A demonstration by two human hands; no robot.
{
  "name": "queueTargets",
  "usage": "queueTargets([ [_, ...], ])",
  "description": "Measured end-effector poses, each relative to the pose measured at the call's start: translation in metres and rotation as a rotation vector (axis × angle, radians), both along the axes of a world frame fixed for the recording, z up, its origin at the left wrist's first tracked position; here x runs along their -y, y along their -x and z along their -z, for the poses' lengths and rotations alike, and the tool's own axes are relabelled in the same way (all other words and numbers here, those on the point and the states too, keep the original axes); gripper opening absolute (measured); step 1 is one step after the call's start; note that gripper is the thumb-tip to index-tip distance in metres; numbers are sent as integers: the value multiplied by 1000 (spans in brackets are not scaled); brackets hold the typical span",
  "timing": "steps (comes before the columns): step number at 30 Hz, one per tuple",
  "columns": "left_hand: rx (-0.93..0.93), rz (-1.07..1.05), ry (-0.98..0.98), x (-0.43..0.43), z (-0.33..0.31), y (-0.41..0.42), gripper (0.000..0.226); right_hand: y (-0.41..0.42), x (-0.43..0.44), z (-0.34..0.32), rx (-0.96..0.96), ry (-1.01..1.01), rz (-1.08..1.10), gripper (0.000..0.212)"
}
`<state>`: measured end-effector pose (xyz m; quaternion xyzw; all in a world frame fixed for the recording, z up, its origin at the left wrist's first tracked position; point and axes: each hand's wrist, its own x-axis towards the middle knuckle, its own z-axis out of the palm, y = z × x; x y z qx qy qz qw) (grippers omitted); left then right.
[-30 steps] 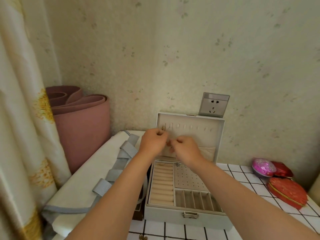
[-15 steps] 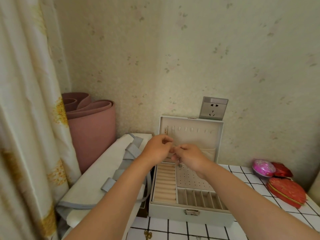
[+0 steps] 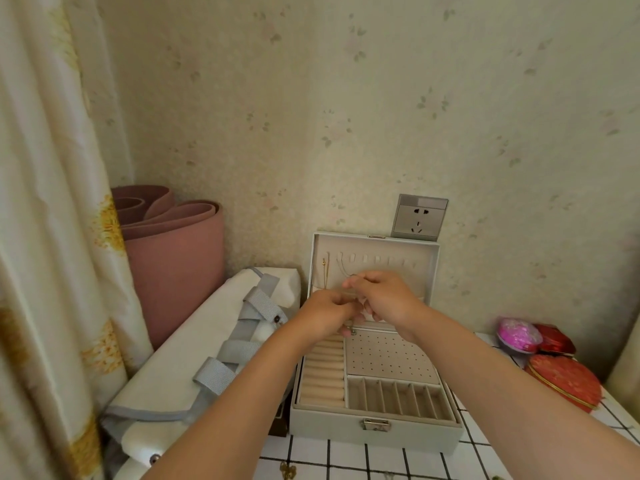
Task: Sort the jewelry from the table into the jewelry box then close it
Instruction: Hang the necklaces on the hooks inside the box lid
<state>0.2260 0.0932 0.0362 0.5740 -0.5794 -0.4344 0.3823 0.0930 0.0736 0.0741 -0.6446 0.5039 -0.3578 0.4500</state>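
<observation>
Left hand [image 3: 327, 315]: fingers curled in, pinching the lower run of a thin chain [image 3: 341, 268] as far as I can tell; contact point mostly hidden. A small pendant [image 3: 353, 331] dangles just under it. Right hand [image 3: 388, 299]: thumb and forefinger clamped on the same chain higher up, in front of the lid [image 3: 398, 247]. The hands touch each other.

Likely reason for two hands: the chain is fine and limp, so one hand feeds it onto the hook and the other keeps the slack from tangling. The chain runs up to the second hook from the left. A gold necklace [image 3: 325, 271] already hangs on the first hook, just beside it. The other hooks [image 3: 377, 260] look free.

The box [image 3: 374, 433] sits open on the tabletop [image 3: 346, 459] with the lid upright by the wall, so hanging pieces go in before closing. Ring rolls [image 3: 323, 372], stud board [image 3: 384, 355] and slots [image 3: 394, 394] look bare.

More to sort: a loose gold piece [image 3: 286, 470] on the tabletop at the bottom edge, maybe others to the right of it, too small to tell.

Around:
- curtain [image 3: 41, 237] far left
- rolled pink mat [image 3: 173, 265] beside it
- white bag [image 3: 180, 362] with grey straps, up against the box's left side
- socket [image 3: 419, 218] on the wall above the lid
- pink box [image 3: 517, 334] and red heart boxes [image 3: 564, 379] on the right, well apart from the box

In the way: the gold necklace is close enough to snag, and both forearms cover the trays.
</observation>
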Motion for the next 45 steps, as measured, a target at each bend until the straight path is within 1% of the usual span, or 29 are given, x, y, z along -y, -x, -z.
queueTargets([
  [3,8,-31,43,1,2,-3,18,2,0,7,-66,3,2,24],
  [6,103,-82,111,4,4,-8,18,5,-1,19,-158,-70,-23,29],
  [9,176,-103,174,6,4,-12,22,3,-5,30,-252,-141,-131,28],
  [11,206,-102,212,5,3,-14,20,-1,-7,34,-260,-102,-170,17],
  [13,276,-92,251,4,1,-15,18,-3,-4,37,-262,-26,-145,11],
  [15,345,-74,292,4,1,-18,17,-3,3,39,-271,29,-100,21],
  [17,384,-52,325,4,1,-22,15,-1,8,36,-272,62,-68,27],
  [18,451,-45,365,5,2,-25,18,-1,11,33,-279,82,-56,26],
  [21,861,-3,577,12,13,-34,24,0,18,19,-256,123,-55,20],
  [23,997,4,666,14,24,-35,28,0,24,9,-229,155,-52,19],
  [25,1062,-14,703,16,32,-34,29,-1,30,2,-220,200,-26,20],
  [28,1116,-21,714,17,40,-33,35,-5,38,-6,-196,236,2,19],
  [33,1180,-45,708,18,46,-30,50,-12,50,-7,-215,308,18,19],
  [37,1182,-61,689,19,44,-25,52,-15,61,4,-299,374,17,24],
  [41,1140,-54,705,22,41,-28,41,-14,65,18,-370,419,1,19],
  [45,1100,-28,708,23,40,-32,42,-15,63,33,-523,437,-57,18],
])
